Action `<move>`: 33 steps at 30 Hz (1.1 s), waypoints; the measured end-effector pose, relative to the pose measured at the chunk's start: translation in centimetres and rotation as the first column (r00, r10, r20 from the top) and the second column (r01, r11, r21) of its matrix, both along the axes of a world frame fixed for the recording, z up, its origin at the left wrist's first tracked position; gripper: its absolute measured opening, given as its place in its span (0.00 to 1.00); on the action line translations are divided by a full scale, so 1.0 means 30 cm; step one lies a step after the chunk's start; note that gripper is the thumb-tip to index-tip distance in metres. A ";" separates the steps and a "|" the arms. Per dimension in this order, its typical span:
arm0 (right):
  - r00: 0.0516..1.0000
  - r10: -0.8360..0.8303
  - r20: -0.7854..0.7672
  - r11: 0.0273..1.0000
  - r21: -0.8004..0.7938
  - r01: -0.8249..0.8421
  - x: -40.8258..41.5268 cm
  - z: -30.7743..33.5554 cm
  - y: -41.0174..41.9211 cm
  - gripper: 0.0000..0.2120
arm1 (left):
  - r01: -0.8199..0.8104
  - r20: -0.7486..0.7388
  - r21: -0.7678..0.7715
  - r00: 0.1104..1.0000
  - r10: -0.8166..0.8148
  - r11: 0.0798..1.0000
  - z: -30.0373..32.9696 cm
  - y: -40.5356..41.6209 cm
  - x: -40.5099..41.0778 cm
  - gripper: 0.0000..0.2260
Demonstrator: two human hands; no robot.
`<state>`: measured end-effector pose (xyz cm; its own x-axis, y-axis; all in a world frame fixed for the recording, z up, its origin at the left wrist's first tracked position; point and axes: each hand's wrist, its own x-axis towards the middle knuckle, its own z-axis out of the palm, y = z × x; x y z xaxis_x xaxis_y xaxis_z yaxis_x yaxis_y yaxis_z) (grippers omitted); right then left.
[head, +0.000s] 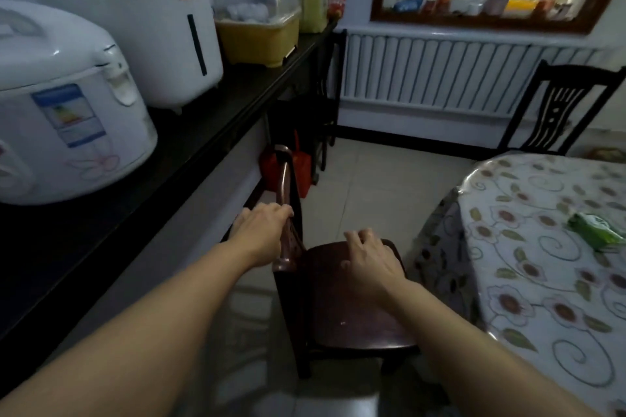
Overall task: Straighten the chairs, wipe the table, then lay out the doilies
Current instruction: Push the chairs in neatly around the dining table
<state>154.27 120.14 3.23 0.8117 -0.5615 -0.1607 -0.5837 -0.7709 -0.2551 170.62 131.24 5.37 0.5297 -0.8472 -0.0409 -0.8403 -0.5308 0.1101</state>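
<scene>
Chair (352, 301): left hand (262, 230) grips backrest, right hand (371, 261) flat on seat (legs hidden).

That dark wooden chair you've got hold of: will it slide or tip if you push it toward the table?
Likely rigid and fairly heavy: the chair looks like solid wood. It should slide on the smooth tiled floor. Pushing high with the left hand could tip it; the right hand on the seat steadies it.
</scene>
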 end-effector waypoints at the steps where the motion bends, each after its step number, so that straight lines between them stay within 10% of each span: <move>1: 1.000 0.000 0.026 1.000 -0.001 0.000 0.032 -0.001 -0.004 0.19 | 0.001 0.006 0.024 1.000 -0.001 1.000 -0.001 -0.009 0.032 0.24; 17: 0.987 -0.134 -0.090 0.953 0.262 0.154 0.550 -0.168 -0.035 0.39 | 0.365 0.122 0.322 0.899 -0.421 0.873 -0.165 -0.306 0.480 0.25; 33: 0.944 -0.308 -0.117 0.930 0.174 0.325 0.521 -0.086 -0.138 0.13 | 0.697 0.276 0.246 0.616 -0.738 0.674 -0.159 -0.607 0.487 0.07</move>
<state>169.91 116.00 0.66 0.5754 -0.7394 -0.3497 -0.8154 -0.4852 -0.3157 185.23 113.02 0.59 -0.2490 -0.9633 -0.1008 -0.9279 0.2670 -0.2602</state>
